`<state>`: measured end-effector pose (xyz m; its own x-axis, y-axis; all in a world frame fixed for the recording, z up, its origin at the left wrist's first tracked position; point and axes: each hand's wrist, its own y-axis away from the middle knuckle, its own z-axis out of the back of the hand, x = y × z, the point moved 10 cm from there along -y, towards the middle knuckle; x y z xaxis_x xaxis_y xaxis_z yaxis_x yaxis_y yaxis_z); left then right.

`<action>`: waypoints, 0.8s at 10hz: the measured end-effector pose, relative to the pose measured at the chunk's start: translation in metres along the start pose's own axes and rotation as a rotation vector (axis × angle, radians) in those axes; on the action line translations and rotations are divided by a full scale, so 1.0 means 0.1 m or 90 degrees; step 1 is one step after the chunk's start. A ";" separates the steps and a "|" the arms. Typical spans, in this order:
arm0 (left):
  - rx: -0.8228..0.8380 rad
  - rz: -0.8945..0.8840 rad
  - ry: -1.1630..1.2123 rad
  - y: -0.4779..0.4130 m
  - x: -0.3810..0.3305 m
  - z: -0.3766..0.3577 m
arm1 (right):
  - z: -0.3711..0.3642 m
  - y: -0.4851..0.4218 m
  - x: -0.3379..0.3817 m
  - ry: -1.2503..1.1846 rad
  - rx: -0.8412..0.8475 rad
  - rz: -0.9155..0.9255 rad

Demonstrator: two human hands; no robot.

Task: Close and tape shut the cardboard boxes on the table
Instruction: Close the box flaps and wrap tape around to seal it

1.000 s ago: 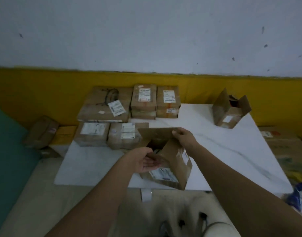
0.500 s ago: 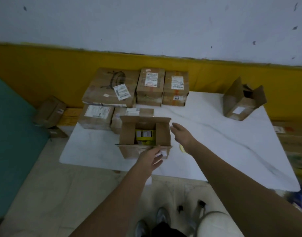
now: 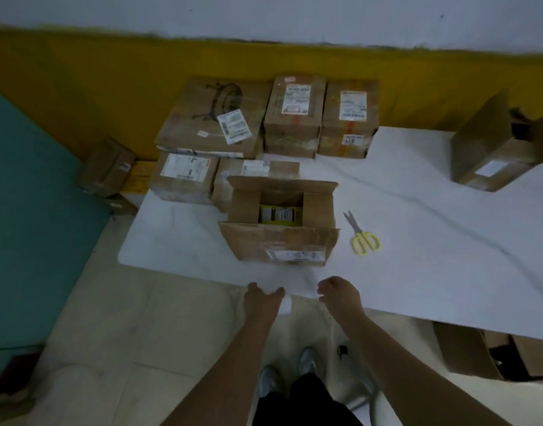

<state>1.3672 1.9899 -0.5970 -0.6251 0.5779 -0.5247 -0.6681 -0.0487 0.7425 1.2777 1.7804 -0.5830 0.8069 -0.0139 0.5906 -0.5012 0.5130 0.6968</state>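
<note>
Fingers [image 3: 276, 293] of my left hand [image 3: 261, 302] are touching a white roll [image 3: 287, 306] at the table [image 3: 433, 272] edge; gripping or not, I cannot tell. Beyond, the cardboard box [image 3: 279, 241] is standing open. My right hand [image 3: 337, 295] is hovering loosely curled, empty. I am judging flaps need folding next.

Open cardboard box [image 3: 279, 238] upright near table [image 3: 417, 241] front edge, flaps up

Open boxes [image 3: 279, 244] on the table [image 3: 448, 256]: two
Closed boxes [image 3: 214, 118] on the table: at least five
Scissors [image 3: 360, 233] on the table: one pair
</note>
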 end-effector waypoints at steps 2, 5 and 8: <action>-0.067 0.013 0.151 -0.14 -0.08 -0.19 | -0.22 -0.14 -0.08 -0.032 -0.009 0.014; -0.113 -0.020 0.245 -0.15 0.07 -0.19 | -0.32 -0.15 -0.15 -0.061 0.016 -0.032; 0.133 0.112 0.013 -0.13 0.22 -0.35 | -0.35 -0.12 -0.21 -0.037 0.076 -0.099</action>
<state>1.3478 1.9744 -0.6328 -0.7338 0.5582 -0.3872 -0.4523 0.0238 0.8915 1.2772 1.8046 -0.6178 0.8595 -0.1365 0.4925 -0.4086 0.3954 0.8226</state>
